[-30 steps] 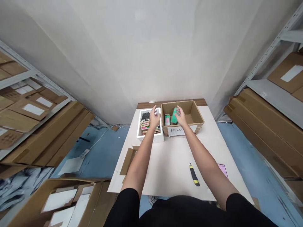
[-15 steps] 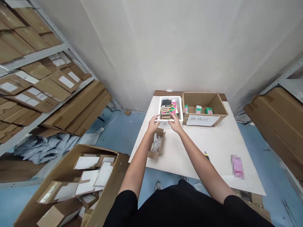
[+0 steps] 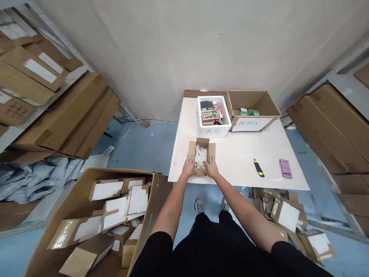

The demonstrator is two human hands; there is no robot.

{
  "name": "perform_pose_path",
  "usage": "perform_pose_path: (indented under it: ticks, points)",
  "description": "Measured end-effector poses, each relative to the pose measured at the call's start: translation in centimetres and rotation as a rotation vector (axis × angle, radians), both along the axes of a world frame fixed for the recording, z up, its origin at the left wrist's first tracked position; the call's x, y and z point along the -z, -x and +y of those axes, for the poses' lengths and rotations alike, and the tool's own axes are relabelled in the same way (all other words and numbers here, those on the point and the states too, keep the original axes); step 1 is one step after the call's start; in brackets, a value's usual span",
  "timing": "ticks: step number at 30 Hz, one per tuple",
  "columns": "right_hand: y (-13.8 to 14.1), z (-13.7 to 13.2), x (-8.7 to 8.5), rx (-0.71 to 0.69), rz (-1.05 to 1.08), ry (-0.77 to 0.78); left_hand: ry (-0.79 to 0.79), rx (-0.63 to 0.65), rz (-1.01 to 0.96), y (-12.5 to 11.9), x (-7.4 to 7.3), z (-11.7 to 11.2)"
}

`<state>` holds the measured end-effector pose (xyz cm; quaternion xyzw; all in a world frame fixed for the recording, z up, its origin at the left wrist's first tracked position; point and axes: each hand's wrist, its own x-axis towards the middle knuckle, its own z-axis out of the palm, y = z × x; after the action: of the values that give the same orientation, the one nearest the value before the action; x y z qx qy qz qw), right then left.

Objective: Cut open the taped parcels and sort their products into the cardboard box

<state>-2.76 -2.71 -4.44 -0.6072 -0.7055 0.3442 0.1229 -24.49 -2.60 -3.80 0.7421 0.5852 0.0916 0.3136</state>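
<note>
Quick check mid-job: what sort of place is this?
Most likely a storeroom or parcel-packing room: shelving on the left stacked with cartons, a big open box holding white-labelled parcels, and a small open carton on the table.

Sm. carton [image 3: 212, 149]: matt brown cardbd. Wrap [image 3: 201, 153] inside: thin, whitish, crinkled; plastic or paper, can't tell. White tub [image 3: 215, 132]: matt, foam-like. Table [image 3: 236, 157]: smooth, pale. Label [image 3: 250, 124]: matt paper. Grey bags [image 3: 37, 181]: wrinkly, look plastic. Shelf post [image 3: 62, 38]: painted metal. Floor [image 3: 144, 142]: smooth, slt. sheen.
</note>
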Motion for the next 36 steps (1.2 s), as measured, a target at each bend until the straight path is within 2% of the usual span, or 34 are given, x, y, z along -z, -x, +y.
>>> perform_pose_path:
  ticks: [4,8,12,16,18,21,25,28,31,34,36]
  points:
    - [-0.1,-2.1,0.7,0.035,-0.04,-0.072,-0.059,-0.017,0.012,-1.1,0.7,-1.5]
    - [-1.4,-3.0,-0.2,0.026,-0.051,-0.067,-0.097,-0.056,-0.074,-2.3,0.2,-3.0]
    - [-5.2,-4.4,-1.9,0.082,0.023,-0.172,-0.181,-0.055,-0.146,-5.2,-1.8,-4.0]
    - [-11.7,-7.2,-4.4,0.197,0.049,-0.325,-0.29,0.033,-0.212,-11.4,-4.7,-4.3]
    - [-15.9,-9.3,-5.8,0.287,0.042,-0.381,-0.317,0.111,-0.249,-15.9,-6.1,-4.4]
    - [-23.1,-13.8,-7.9,0.457,0.028,-0.439,-0.325,0.25,-0.303,-24.1,-7.7,-5.3]
    - [-33.8,-22.7,-9.7,0.678,-0.008,-0.475,-0.258,0.478,-0.375,-37.3,-8.6,-8.8]
    - [-41.7,-31.2,-10.1,0.852,-0.062,-0.48,-0.201,0.671,-0.399,-48.0,-8.8,-13.8]
    - [-48.2,-40.4,-10.1,1.024,-0.147,-0.48,-0.193,0.872,-0.365,-58.1,-9.1,-20.6]
    - [-52.9,-48.6,-9.9,1.181,-0.235,-0.469,-0.196,1.041,-0.358,-66.2,-9.7,-27.8]
    - [-55.2,-52.9,-9.8,1.282,-0.287,-0.443,-0.22,1.119,-0.373,-70.1,-10.3,-31.7]
